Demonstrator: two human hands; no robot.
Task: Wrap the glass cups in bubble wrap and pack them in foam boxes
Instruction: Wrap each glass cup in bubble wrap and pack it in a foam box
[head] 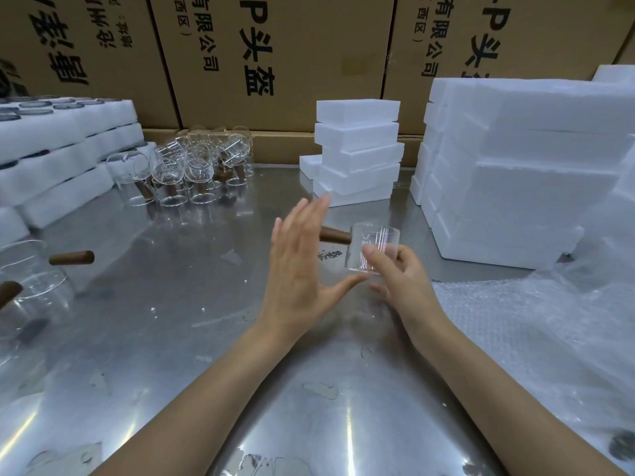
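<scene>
1. Landmark: the held glass cup [374,249], a clear cup with a brown wooden handle [335,235] that projects to its left, raised above the metal desk [192,338].
2. Right hand [400,280]: fingers and thumb curl around the lower body of the held glass cup and grip it.
3. Left hand [302,266]: just left of the held glass cup, palm facing it, fingers straight and spread wide. The thumb tip reaches to the cup's lower edge; whether it touches cannot be told. The wooden handle passes behind the fingers.
4. Bubble wrap [536,324]: a clear sheet spread on the desk to the right of and nearer than the held glass cup.
5. Large foam box stack [529,173]: white blocks piled to the right of and behind the held glass cup.
6. Small foam box stack [359,149]: directly behind the held glass cup, leaning unevenly.
7. Cluster of glass cups [192,166]: well apart to the rear left of the held glass cup, standing on the desk, each with a wooden handle.
8. Filled foam trays [58,146]: stacked at the far left, beyond the cluster.
9. Near glass cups [31,286]: at the left edge, level with the held glass cup.
10. Cardboard cartons [275,56]: a printed wall behind all stacks.
</scene>
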